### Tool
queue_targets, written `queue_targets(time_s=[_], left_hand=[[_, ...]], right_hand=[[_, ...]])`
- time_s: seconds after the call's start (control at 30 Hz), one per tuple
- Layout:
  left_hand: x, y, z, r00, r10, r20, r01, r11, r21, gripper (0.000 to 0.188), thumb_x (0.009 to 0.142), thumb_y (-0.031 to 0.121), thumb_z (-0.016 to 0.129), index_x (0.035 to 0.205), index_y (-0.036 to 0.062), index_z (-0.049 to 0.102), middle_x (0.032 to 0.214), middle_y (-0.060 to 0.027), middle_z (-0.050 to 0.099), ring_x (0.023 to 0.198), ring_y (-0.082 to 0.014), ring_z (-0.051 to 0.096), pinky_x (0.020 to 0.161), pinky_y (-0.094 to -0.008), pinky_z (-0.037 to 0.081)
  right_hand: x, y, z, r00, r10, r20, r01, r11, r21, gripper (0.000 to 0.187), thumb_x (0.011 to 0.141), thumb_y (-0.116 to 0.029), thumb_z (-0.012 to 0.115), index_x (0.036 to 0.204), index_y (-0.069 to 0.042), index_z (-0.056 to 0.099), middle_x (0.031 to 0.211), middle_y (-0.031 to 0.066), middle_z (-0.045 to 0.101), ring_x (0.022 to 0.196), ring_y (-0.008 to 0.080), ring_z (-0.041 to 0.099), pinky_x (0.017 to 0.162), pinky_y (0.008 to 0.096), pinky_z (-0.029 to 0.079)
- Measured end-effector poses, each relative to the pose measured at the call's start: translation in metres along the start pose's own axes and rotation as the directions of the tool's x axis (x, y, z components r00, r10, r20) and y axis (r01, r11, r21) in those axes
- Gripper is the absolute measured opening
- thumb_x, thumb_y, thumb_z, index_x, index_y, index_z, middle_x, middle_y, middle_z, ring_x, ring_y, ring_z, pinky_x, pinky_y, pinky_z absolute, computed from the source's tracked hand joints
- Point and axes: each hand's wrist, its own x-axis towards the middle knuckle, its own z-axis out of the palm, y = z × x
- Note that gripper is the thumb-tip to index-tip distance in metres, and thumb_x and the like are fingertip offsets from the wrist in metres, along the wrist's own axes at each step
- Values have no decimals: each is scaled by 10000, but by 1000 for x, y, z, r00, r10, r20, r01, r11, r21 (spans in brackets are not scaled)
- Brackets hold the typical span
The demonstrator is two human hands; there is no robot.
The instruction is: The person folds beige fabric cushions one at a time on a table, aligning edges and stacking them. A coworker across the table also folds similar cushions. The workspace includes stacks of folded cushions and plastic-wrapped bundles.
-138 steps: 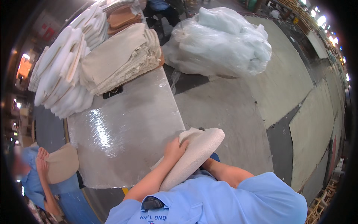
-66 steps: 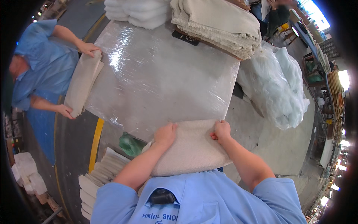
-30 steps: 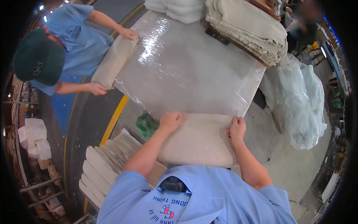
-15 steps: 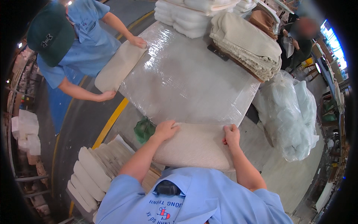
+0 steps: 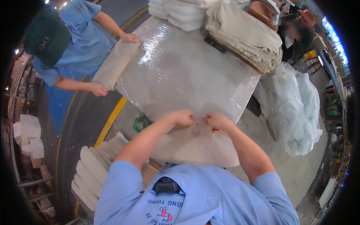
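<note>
A beige fabric cushion (image 5: 198, 144) lies across the near edge of the plastic-wrapped table (image 5: 187, 67), against my body. My left hand (image 5: 183, 117) and my right hand (image 5: 218, 121) are close together at its far edge, both closed. Between their fingertips runs a thin pale line; whether it is the cushion's edge or a loose strand, I cannot tell. Across the table's left corner, a co-worker (image 5: 80, 33) in a blue shirt holds a similar beige piece (image 5: 117, 63) by two of its corners.
A stack of folded beige fabric (image 5: 243, 35) and white padding (image 5: 180, 15) sit at the table's far side. A clear bag of white filling (image 5: 292, 108) stands to the right. Beige cushions (image 5: 88, 174) are stacked at lower left, near a green bag (image 5: 141, 123). Another person (image 5: 298, 33) is at far right.
Both my hands have moved inward along the cushion's far edge and now nearly meet. The co-worker's beige piece looks narrower and more tilted.
</note>
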Motion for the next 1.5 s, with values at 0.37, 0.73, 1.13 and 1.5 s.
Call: queue_targets(time_s=[0.37,0.73,1.13,1.5], left_hand=[[19,27,73,860,-111,-497,174,981,83,379,1099,443,523,1009,108,677,825,-198,744,788,-462,715,686,-588,535],[23,13,64,862,12,-507,62,989,130,363,1049,448,614,964,100,669,835,-187,742,799,-440,717,681,-570,541],[-49,-34,57,858,-346,-379,344,936,-76,259,966,335,657,1041,100,735,992,-203,750,974,-450,706,823,-563,538],[-37,-42,55,837,-283,-468,288,956,-63,279,919,368,716,965,96,677,917,-188,733,926,-427,696,772,-553,527]], right_hand=[[51,62,79,749,-301,-590,247,954,-172,245,1078,-332,580,1034,-101,647,861,239,733,814,493,711,714,600,541],[53,60,56,823,-263,-504,274,960,-52,174,1038,-226,628,1122,-100,714,868,216,748,751,450,723,699,551,563],[9,106,38,839,-184,-513,99,977,-190,200,1001,-178,628,1152,-58,682,984,258,743,963,469,712,815,547,557],[24,115,40,793,-214,-570,163,977,-141,241,989,-217,687,1174,-66,655,1010,239,738,984,452,709,834,531,551]])
